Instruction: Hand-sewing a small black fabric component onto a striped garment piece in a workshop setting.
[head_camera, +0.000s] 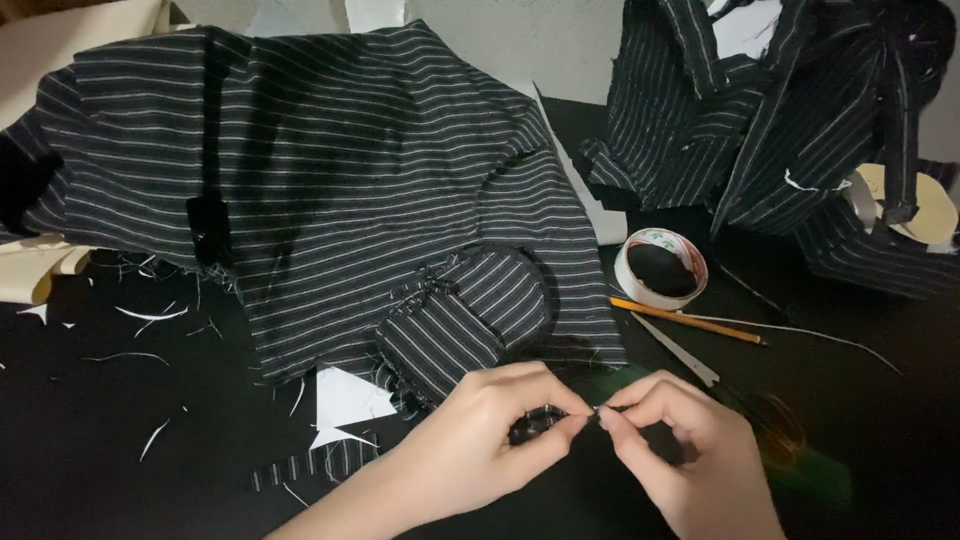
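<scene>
Fingers of my left hand and right hand pinch a small striped fabric scrap over the black desk, beside scissors

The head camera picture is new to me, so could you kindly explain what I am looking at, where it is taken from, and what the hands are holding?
There is no machine here: a person works with bare hands, and the one picture comes from a camera worn on the head, looking down at a black table.

The left hand and the right hand meet at the fingertips and together pinch a small striped fabric piece; whether a needle or thread is between them is too small to tell.

Behind the hands lies a large black striped garment with a rounded pocket-like piece on it. A second striped garment is heaped at the far right. Near it are a roll of tape, an orange pencil and scissors. White thread scraps and a white paper scrap lie scattered on the left.
</scene>
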